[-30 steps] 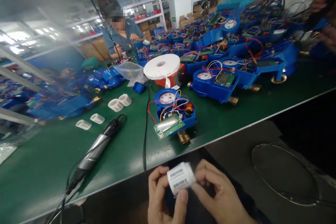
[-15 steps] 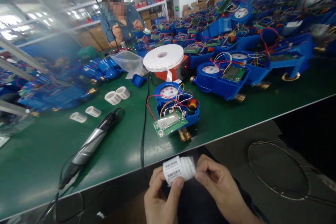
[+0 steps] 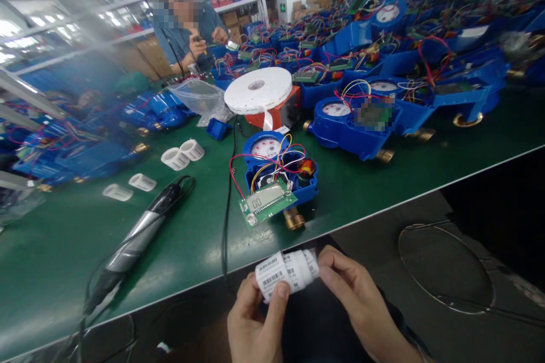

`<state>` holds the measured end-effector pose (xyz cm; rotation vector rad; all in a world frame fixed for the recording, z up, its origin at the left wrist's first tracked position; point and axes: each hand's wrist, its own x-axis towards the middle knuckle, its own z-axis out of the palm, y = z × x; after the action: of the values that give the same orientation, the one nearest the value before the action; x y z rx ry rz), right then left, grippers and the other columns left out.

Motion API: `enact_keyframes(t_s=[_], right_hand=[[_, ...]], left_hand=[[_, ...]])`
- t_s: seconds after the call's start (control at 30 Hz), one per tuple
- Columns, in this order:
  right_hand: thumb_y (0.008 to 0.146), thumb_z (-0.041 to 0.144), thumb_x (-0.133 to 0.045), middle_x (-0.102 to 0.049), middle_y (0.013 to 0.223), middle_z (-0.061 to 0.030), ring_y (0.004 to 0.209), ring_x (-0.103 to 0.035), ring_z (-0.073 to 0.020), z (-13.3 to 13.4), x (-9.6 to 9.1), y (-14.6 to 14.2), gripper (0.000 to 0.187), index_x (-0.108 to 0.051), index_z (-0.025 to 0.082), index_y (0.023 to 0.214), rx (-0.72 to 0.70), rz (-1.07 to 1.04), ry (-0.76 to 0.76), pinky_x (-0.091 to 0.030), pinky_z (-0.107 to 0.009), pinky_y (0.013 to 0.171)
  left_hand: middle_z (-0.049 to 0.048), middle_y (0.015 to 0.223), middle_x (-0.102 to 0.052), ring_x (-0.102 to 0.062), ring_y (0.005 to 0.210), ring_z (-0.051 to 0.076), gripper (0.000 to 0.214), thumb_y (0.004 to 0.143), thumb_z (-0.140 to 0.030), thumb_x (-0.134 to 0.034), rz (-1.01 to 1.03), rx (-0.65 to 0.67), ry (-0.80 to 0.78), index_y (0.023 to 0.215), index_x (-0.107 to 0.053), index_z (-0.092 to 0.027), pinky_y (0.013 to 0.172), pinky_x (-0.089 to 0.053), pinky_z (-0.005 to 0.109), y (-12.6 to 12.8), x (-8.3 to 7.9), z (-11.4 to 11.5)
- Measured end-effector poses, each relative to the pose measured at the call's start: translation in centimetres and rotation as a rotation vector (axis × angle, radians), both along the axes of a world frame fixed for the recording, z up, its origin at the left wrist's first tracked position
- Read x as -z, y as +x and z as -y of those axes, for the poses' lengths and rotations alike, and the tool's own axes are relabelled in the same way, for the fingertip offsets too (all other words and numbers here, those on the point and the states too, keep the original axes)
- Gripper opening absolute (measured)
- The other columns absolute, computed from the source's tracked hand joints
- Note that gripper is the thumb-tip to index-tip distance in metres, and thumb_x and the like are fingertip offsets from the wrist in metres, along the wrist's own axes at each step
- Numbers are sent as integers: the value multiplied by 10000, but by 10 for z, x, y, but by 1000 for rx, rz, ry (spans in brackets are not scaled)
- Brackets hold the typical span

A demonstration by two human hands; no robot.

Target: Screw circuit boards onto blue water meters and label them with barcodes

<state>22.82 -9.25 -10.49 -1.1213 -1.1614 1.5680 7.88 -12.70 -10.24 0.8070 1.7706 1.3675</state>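
My left hand (image 3: 259, 317) is closed around a roll of white barcode labels (image 3: 272, 278), its thumb pressed on the printed side. The roll is held tilted in front of the table's near edge, its layers drawn out sideways toward the right. At that right end, the fingertips of my right hand (image 3: 351, 283) pinch the labels' edge. Just beyond my hands, on the green table, sits a blue water meter (image 3: 281, 176) with its housing open. Coloured wires run from it to a green circuit board (image 3: 266, 204) with a small display, and a brass fitting (image 3: 294, 219) points toward me.
A silver-and-black electric screwdriver (image 3: 140, 238) lies left with its cable. Several small label rolls (image 3: 174, 159) stand nearby. A large white reel (image 3: 259, 91) rests on an orange box (image 3: 279, 113). Many blue meters (image 3: 349, 125) crowd the back and right. A co-worker (image 3: 183, 28) sits across the table.
The label roll looks slightly more drawn out to the right, with more printed labels showing. My view has shifted a little. The co-worker's hand has lowered.
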Motion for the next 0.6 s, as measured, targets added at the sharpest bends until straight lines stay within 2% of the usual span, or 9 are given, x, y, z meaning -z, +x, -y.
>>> enact_keyframes(t_s=[0.17, 0.33, 0.6], right_hand=[[878, 295, -605, -414, 721, 26, 658, -391, -143, 1, 4, -1, 241, -530, 191, 674, -41, 176, 95, -318, -270, 607], [895, 408, -620, -422, 716, 27, 656, -391, -143, 2, 8, 0, 326, -533, 194, 666, -19, 91, 84, -314, -272, 603], [910, 448, -604, -427, 729, 20, 663, -405, -146, 5, 11, 1, 362, -520, 195, 665, 2, 39, 43, -311, -273, 597]], left_hand=[[78, 807, -735, -684, 775, 215, 387, 671, -479, -784, -22, -14, 13, 874, -735, -154, 701, -546, 258, 4, -3, 1], [67, 897, -765, -711, 814, 183, 443, 682, -458, -788, 110, -93, 22, 993, -691, -157, 757, -542, 213, 11, -8, 0], [50, 875, -772, -714, 806, 163, 456, 655, -469, -807, 152, -139, 19, 969, -694, -158, 744, -543, 176, 12, -15, -3]])
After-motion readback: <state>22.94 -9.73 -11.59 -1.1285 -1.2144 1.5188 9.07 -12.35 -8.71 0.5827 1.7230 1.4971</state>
